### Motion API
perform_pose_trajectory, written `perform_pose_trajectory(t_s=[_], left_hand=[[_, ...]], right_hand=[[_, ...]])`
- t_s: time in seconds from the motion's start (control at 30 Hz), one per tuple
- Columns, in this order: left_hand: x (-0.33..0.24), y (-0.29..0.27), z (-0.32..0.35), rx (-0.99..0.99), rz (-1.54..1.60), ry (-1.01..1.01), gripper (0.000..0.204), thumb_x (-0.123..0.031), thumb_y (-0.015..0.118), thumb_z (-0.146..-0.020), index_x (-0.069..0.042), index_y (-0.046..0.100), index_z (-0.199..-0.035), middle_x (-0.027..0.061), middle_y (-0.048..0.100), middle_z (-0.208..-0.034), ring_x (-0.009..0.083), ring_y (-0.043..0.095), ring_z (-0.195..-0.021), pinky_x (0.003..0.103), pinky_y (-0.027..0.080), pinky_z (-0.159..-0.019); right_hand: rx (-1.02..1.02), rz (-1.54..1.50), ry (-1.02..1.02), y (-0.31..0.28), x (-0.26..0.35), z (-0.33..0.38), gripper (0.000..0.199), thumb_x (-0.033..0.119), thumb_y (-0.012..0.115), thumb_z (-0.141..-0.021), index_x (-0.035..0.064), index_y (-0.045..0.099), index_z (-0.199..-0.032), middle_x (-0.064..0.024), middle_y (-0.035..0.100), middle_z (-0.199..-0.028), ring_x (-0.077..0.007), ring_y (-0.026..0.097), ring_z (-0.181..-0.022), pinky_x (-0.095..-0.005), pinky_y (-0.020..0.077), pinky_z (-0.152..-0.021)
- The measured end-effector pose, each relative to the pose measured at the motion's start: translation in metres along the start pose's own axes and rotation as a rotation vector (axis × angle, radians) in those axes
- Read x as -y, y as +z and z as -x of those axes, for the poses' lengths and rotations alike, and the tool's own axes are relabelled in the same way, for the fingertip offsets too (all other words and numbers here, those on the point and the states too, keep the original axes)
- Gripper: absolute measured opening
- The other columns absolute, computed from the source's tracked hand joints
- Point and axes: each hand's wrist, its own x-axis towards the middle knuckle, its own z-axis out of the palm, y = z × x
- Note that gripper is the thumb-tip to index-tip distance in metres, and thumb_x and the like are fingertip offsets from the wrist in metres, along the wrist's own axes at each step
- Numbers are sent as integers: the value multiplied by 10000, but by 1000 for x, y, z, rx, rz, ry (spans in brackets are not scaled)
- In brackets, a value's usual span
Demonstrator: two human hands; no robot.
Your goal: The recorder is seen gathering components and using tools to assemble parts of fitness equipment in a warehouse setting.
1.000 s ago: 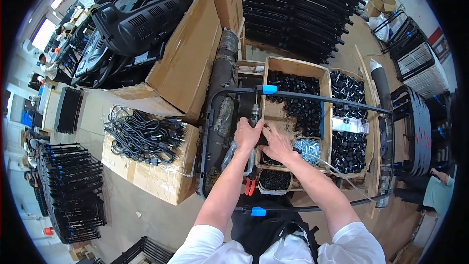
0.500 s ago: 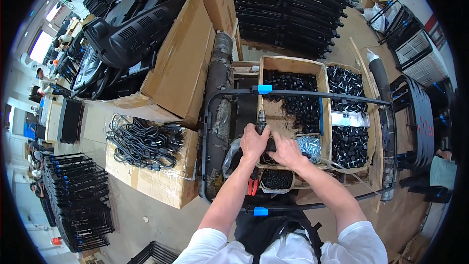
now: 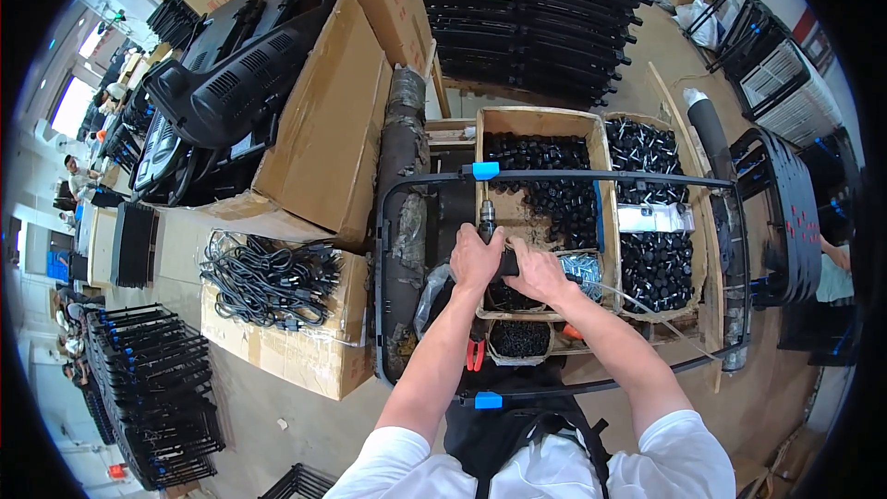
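Drill (image 3: 487, 220) near centre, chuck toward 12 o'clock, pointing at black frame's (image 3: 591, 176) far bar by blue clip (image 3: 485, 171); bit contact unclear. Left hand (image 3: 477, 259) wraps drill behind chuck; right hand (image 3: 540, 274), on its 4 o'clock side, seemingly grips handle. Advisable: bit square, wrists firm, pressure even. Carton (image 3: 393, 14), 11 o'clock: red printing, white label.

From head height, the left hand (image 3: 477, 261) and right hand (image 3: 541, 275) are viewed nearby and steeply from above through one wide fisheye, surrounding floor (image 3: 259, 407) included.
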Motion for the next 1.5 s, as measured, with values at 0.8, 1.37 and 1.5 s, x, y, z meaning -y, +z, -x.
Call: perform_pose_trajectory(t_s=[0.8, 1.37, 1.5], left_hand=[[-11, 2, -16, 12, -33, -28, 604, -537, 748, -886, -5, 574, -1114, 261, 698, -1163, 474, 684, -1093, 556, 541, -926], [-5, -1, -5, 21, -27, -10, 624, -542, 751, -881, 16, 583, -1106, 274, 702, -1147, 484, 691, -1072, 557, 545, -921], [0, -2, 3, -19, -20, 24, 624, -535, 755, -880, 18, 583, -1113, 279, 697, -1164, 485, 688, -1081, 559, 545, -923]], right_hand=[[-75, -9, -83, -2, 4, -11, 599, 176, 835, -785, 42, 564, -1302, -169, 575, -1319, -416, 633, -1176, -516, 556, -933], [-42, -47, -36, -1, 11, 2, 608, 176, 838, -776, 36, 573, -1305, -160, 556, -1413, -418, 632, -1193, -505, 551, -966], [-66, -64, -64, 3, 14, 9, 609, 183, 838, -777, 39, 566, -1303, -164, 557, -1400, -414, 618, -1217, -506, 551, -970]])
